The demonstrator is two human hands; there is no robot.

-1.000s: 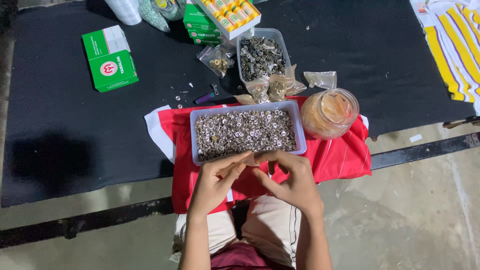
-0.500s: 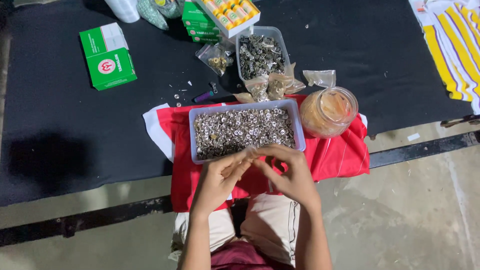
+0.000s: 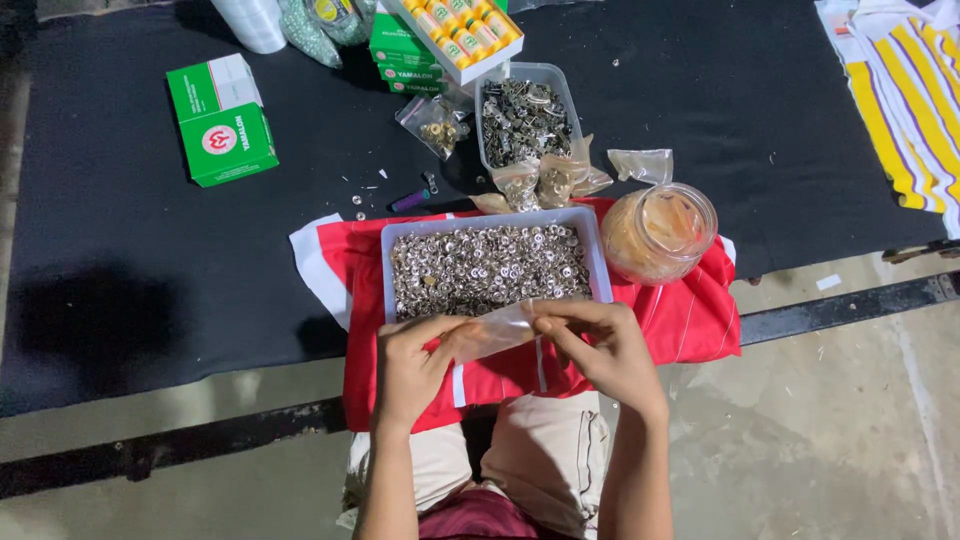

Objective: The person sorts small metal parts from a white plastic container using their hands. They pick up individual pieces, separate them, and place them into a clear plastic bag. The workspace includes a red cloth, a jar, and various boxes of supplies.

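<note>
A small clear plastic bag (image 3: 497,330) is being held between both hands, just below the near rim of the clear tray (image 3: 598,262) of small metal rings. The left hand (image 3: 412,365) is being kept with thumb and fingers pinched together on the bag's left end; the right hand (image 3: 600,350) is being kept pinched on its right end. Beyond the fingertips, the tray is being borne by a red cloth (image 3: 690,320). To the right of the fingers, a clear jar (image 3: 660,232) is being seen standing on the same cloth.
</note>
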